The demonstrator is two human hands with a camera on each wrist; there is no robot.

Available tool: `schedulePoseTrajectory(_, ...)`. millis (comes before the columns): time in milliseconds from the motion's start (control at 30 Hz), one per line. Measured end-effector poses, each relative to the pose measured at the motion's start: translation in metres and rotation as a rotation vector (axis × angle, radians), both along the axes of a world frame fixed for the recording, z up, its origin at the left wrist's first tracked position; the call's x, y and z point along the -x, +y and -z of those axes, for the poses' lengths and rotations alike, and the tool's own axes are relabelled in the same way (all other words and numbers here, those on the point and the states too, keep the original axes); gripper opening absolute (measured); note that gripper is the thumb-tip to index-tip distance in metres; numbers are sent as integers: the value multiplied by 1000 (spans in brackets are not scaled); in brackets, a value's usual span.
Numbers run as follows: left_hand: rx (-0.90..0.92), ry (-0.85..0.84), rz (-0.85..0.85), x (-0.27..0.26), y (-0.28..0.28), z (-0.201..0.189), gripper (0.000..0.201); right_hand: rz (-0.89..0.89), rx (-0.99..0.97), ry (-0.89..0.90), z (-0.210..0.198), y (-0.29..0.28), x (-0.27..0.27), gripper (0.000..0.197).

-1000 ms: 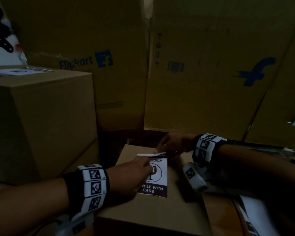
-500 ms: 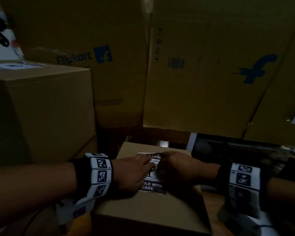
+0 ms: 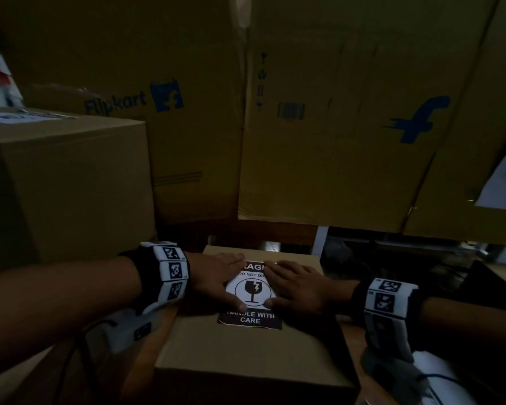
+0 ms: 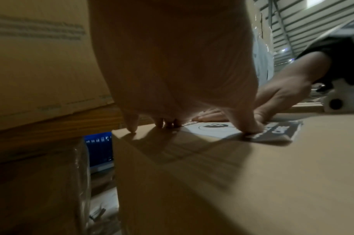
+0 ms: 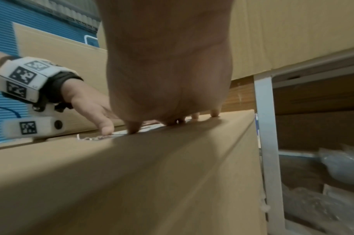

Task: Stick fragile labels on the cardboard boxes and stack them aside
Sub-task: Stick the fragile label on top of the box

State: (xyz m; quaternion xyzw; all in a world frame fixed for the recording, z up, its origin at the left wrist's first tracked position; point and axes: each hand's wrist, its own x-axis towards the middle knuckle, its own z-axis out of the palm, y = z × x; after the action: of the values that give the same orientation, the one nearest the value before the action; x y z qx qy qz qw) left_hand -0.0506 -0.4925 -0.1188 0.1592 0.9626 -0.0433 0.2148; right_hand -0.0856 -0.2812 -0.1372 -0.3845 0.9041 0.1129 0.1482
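A small brown cardboard box [image 3: 246, 352] lies low in front of me. On its top sits a black-and-white fragile label [image 3: 253, 290] with a broken-glass sign and the words "HANDLE WITH CARE". My left hand [image 3: 216, 280] lies flat on the label's left side, thumb on the lower part. My right hand [image 3: 297, 285] lies flat on its right side. In the left wrist view my left hand [image 4: 182, 79] presses straight fingertips onto the box [image 4: 232, 174] and the label [image 4: 222, 130]. In the right wrist view my right hand [image 5: 167, 79] presses down on the box [image 5: 151, 174].
A bigger cardboard box [image 3: 65, 182] stands at the left with a paper on top. Tall printed cartons [image 3: 333, 127] form a wall behind. A white metal frame leg [image 5: 266, 143] stands right of the small box. White sheets [image 3: 438, 375] lie at the lower right.
The label's raised top edge, held by my right hand a second ago, has come down flat. Both hands have spread out sideways over the label.
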Motion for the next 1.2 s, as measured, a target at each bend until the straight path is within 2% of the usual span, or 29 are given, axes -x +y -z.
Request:
schedulePoseTrajectory(167,-21,13,-38,-1,-4,5,117,52,-17,-44,-10,-6,-4,90)
schedulePoseTrajectory(300,2,15,-36,-5,-8,9,128,69,-83,-96,-28,-10,-10,107)
schedulePoseTrajectory(433,94,-7,-43,-12,-7,-1,135,-6,-140,-90,-47,-24,-13,115)
schedulePoseTrajectory(533,97,-10,-66,-18,-9,-2,134,10,-140,-126,-44,-32,-11,120)
schedulePoseTrajectory(667,32,6,-93,-25,-9,3,130,36,-115,-125,-31,-22,-8,117)
schedulePoseTrajectory(800,-49,32,-84,-41,-13,6,116,51,-136,-133,-29,-22,-4,123)
schedulePoseTrajectory(867,-74,38,-86,-49,-18,11,113,100,-112,-157,-35,-33,-11,118)
schedulePoseTrajectory(967,-91,27,-91,-54,-23,18,114,92,-27,-105,-27,-57,-24,81)
schedulePoseTrajectory(1000,-102,23,-94,-54,-24,19,114,79,-23,-97,-21,-61,-26,76)
schedulePoseTrajectory(1200,-124,29,-101,-59,-23,19,109,193,-31,-142,-10,-21,-21,78)
